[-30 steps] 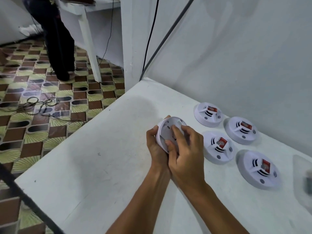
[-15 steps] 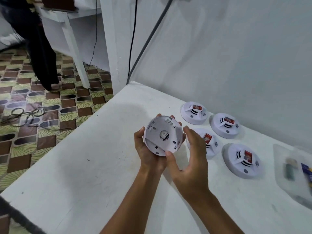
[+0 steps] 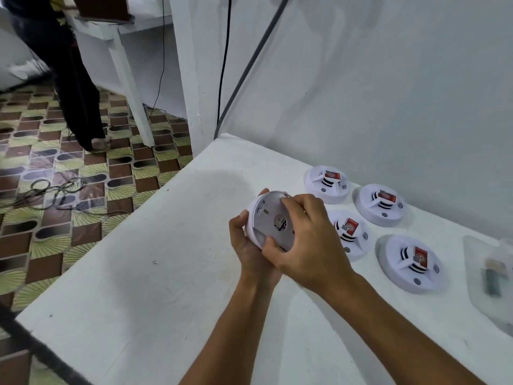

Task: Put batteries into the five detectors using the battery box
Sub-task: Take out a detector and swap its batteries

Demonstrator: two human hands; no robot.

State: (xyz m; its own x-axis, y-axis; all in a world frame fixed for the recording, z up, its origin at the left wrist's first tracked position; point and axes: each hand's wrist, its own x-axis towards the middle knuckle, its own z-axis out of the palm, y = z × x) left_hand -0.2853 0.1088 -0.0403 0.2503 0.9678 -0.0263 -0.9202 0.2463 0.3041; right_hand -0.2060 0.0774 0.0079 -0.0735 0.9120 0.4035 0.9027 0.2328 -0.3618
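A round white plastic detector (image 3: 270, 220) is gripped, underside up, by the left hand (image 3: 249, 245) and right hand (image 3: 308, 240) above the white table (image 3: 155, 273); four matching detectors (image 3: 369, 215) lie right of them.

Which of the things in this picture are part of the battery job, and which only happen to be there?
Part of the job:
- held detector, gripped by the left hand and right hand
- four detectors on the table
- clear battery box

Only there:
- cables on the floor
- standing person's legs
- white table leg
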